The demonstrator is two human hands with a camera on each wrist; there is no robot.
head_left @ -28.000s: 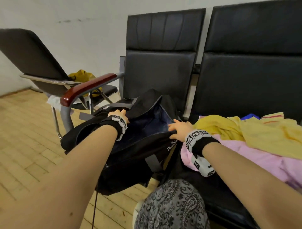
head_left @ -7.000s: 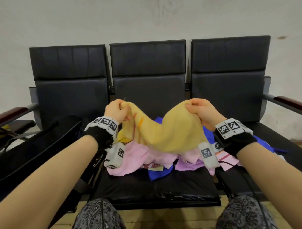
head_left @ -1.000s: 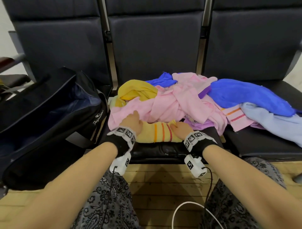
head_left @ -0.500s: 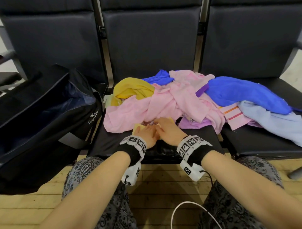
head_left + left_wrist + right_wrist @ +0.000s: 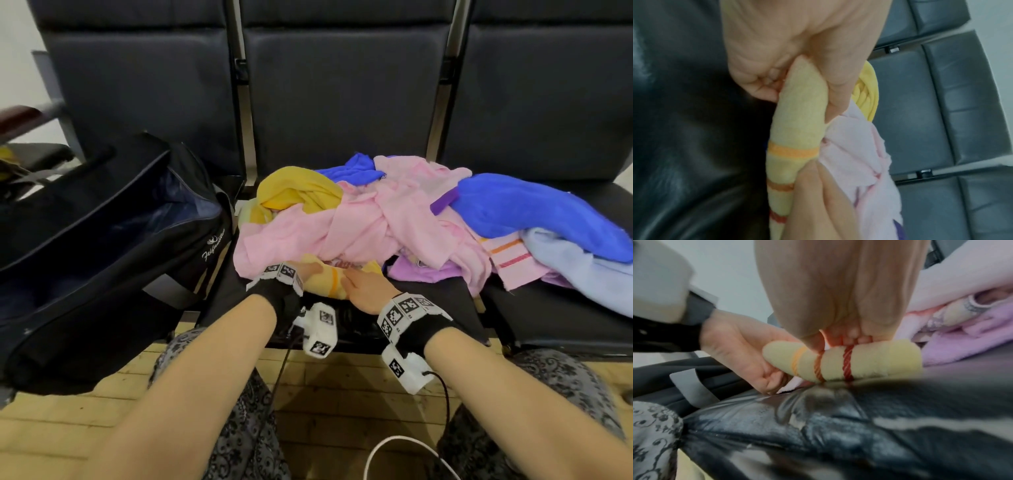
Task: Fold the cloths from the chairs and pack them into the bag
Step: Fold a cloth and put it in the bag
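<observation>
A folded pale-yellow cloth with orange and red stripes lies at the front of the middle chair seat. My left hand grips its left end, thumb and fingers curled round the cloth. My right hand pinches the cloth near the stripes, thumb in front and fingers behind. An open black bag stands on the left seat. Behind my hands lies a heap of loose cloths: pink, mustard yellow and blue.
A light-blue cloth and a purple cloth spill onto the right seat. The chair backs rise close behind the heap. A white cable loops over the wooden floor between my knees. A wooden armrest stands at the far left.
The striped cloth, spread wide between my hands a second ago, has been folded into a short thick bundle. My hands came together and now hold it side by side.
</observation>
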